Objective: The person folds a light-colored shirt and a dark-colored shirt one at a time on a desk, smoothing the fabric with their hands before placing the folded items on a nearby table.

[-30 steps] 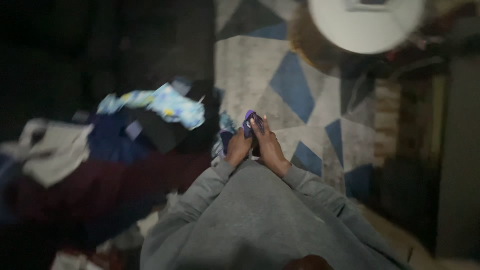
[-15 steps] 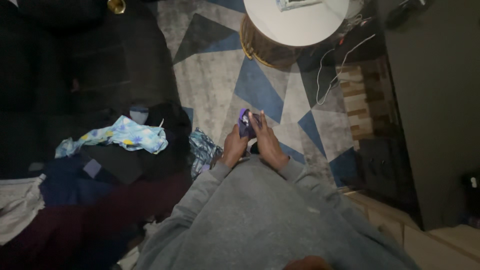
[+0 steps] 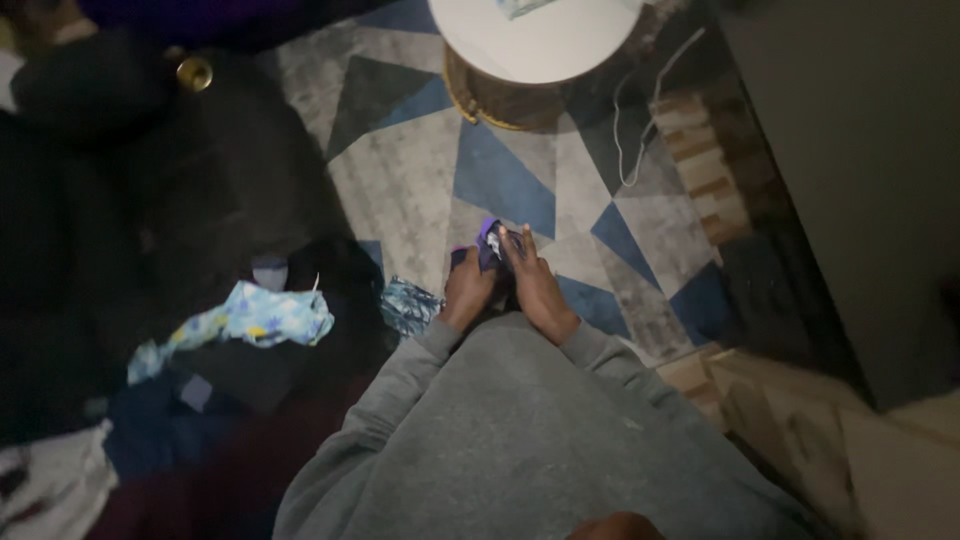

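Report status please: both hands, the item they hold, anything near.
Left hand and right hand both shut on small purple cloth. Patterned garment beside left hand, apart. Nothing blocking.

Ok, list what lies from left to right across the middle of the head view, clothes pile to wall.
White cloth → light blue patterned garment → small teal patterned cloth → left hand → purple cloth held in both hands → right hand → strip of wooden floor → grey wall.
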